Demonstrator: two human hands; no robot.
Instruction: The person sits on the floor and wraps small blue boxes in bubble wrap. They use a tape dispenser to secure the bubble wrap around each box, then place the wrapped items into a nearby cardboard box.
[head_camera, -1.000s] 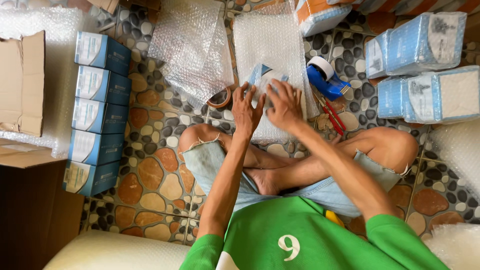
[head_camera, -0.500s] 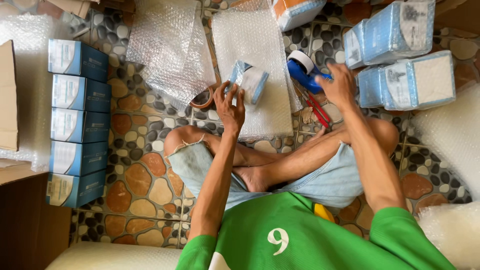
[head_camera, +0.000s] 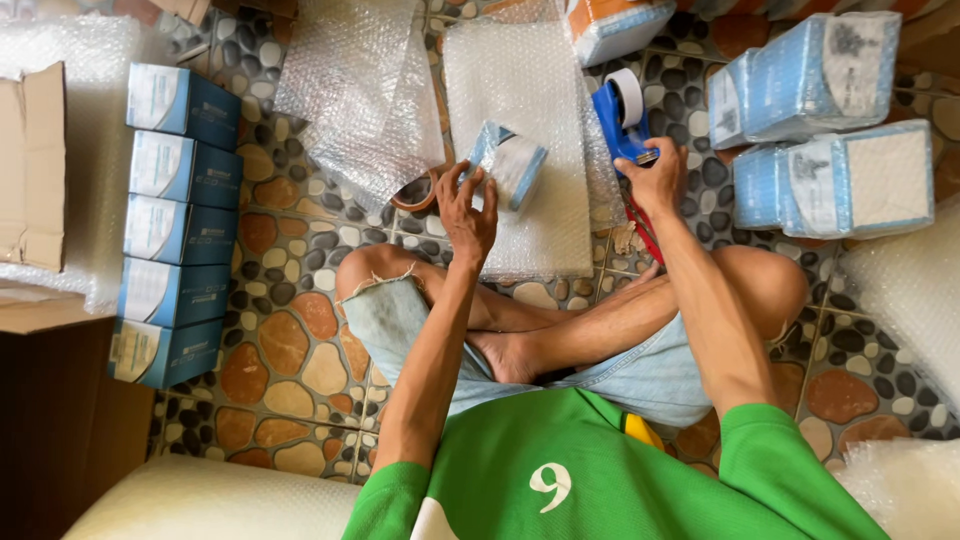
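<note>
I sit cross-legged on a pebble-pattern floor. My left hand (head_camera: 466, 212) rests its fingers on a small blue box wrapped in bubble wrap (head_camera: 512, 162), which lies on a flat sheet of bubble wrap (head_camera: 520, 100). My right hand (head_camera: 655, 180) grips the handle of a blue tape dispenser (head_camera: 622, 118) carrying a white roll of tape, just right of the sheet. A brown tape roll (head_camera: 413, 194) lies on the floor beside my left hand.
A column of several blue boxes (head_camera: 170, 215) stands at the left, beside cardboard (head_camera: 35, 160). Bubble-wrapped blue boxes (head_camera: 830, 130) are stacked at the right. Loose bubble wrap (head_camera: 360, 90) lies crumpled at the top. Red-handled scissors (head_camera: 645, 235) lie by my right wrist.
My right hand left the wrapped box, moved right and took hold of the blue tape dispenser. My left hand stays on the wrapped box.
</note>
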